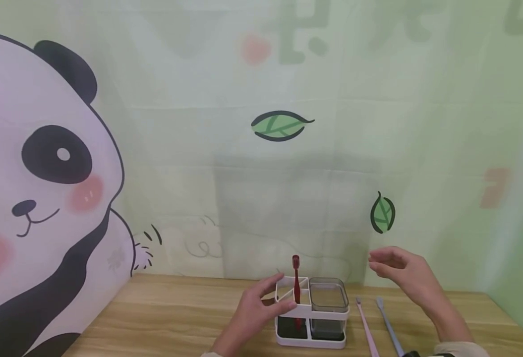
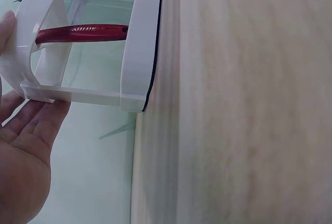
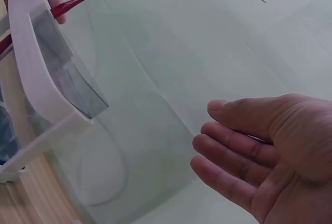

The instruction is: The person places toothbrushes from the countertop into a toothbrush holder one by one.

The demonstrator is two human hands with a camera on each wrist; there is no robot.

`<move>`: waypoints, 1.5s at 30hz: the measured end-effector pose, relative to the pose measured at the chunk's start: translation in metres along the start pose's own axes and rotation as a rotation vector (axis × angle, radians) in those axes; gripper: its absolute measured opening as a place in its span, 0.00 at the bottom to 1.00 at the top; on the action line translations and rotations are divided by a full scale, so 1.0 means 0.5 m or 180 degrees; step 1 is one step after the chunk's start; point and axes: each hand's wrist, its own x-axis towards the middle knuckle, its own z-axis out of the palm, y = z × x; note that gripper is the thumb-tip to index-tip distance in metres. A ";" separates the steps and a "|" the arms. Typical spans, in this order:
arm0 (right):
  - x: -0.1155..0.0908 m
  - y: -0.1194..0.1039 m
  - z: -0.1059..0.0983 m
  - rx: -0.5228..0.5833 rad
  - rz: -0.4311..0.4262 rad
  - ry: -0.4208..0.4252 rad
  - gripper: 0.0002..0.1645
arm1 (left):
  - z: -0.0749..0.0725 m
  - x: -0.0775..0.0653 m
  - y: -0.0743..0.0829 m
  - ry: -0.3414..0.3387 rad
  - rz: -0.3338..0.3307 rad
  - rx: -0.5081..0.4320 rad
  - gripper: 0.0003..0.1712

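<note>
A white toothbrush holder (image 1: pixel 328 342) stands on the wooden table, with a clear grey cup (image 1: pixel 329 295) in its right half. One red toothbrush (image 1: pixel 296 282) is upright in a left compartment, bristles at the top. My left hand (image 1: pixel 261 307) grips the holder's upper frame at its left side, thumb across the front and fingers at the back. In the left wrist view the red handle (image 2: pixel 83 33) reaches down to the base. My right hand (image 1: pixel 406 272) is raised in the air right of the holder, fingers loosely bent and holding nothing.
A pink toothbrush (image 1: pixel 367 327) and a blue toothbrush (image 1: pixel 390 327) lie side by side on the table (image 1: pixel 176 317), right of the holder. Behind the table hangs a pale green cloth (image 1: pixel 176 148) printed with a panda and leaves.
</note>
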 end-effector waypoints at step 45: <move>-0.004 0.171 0.015 -0.0162 0.0695 -0.0381 0.21 | 0.001 0.000 -0.005 0.0009 0.0068 0.0012 0.38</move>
